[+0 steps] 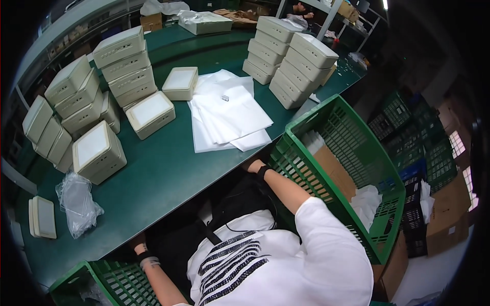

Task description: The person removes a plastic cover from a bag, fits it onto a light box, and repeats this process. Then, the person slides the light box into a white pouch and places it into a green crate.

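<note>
I look down over my own shoulder at a green-topped work table (pixel 168 173). Both my hands sit at its near edge, partly tucked under it. My right hand (pixel 253 166), with a black band at the wrist, is at the table's near edge, just below the stack of white flat plastic bags (pixel 229 115). The fingers are hidden under the edge, so I cannot tell whether that hand is open or closed. My left hand (pixel 138 248), also banded, is at the near edge further left, and its fingers are likewise out of sight.

The bags lie straight ahead of the right hand, further in on the tabletop, fanned loosely with their long sides running away from me. The right hand is clearly the nearer one; the left is well apart from them. A small grey piece (pixel 225 98) rests on top of the stack.

Left of the bags are cream-coloured square plastic housings (pixel 150 113), some lying singly, others stacked in columns toward the far-left corner. Two more stacks of the same housings (pixel 291 56) stand at the far right edge. Crumpled clear plastic wrappers (pixel 76 201) lie near the left edge.

A large green plastic lattice crate (pixel 352 158) stands beside the table on my right, holding cardboard and white wrapping. Another green crate (pixel 112 283) sits by my left forearm.
</note>
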Demonstrator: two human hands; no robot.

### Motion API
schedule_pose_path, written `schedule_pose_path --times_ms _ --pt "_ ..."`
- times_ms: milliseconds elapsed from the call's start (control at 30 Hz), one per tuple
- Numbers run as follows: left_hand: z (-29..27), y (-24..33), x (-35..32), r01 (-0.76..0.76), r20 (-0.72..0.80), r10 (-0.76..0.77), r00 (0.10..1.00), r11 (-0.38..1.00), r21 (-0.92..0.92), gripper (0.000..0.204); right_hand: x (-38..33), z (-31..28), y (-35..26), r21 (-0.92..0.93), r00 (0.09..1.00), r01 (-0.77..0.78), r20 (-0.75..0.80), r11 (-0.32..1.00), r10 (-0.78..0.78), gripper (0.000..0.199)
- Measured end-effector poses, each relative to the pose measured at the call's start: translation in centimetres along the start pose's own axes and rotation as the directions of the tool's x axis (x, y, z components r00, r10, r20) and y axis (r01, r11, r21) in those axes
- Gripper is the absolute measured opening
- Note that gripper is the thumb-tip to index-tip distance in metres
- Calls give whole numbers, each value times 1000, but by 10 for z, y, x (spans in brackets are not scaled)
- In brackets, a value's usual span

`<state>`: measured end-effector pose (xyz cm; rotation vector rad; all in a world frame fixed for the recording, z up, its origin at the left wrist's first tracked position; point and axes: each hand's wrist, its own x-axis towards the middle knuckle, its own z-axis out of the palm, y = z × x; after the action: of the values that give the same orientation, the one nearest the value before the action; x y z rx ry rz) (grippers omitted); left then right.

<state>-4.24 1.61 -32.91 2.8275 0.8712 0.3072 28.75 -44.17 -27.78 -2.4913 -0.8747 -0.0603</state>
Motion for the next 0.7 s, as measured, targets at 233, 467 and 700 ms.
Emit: schedule_pose_path --times_ms 233,467,700 --pt "17 -59 -14 -230 -49 231 972 973 28 32 -19 -62 -95 125 521 -173 853 977 -17 26" --pt "-132 99 -67 111 482 23 876 963 -247 25 -4 27 -31 -135 999 -39 19 990 42 23" --pt "-122 118 -77 52 181 -32 983 993 -106 27 -25 -41 -77 118 946 -71 323 991 29 19"
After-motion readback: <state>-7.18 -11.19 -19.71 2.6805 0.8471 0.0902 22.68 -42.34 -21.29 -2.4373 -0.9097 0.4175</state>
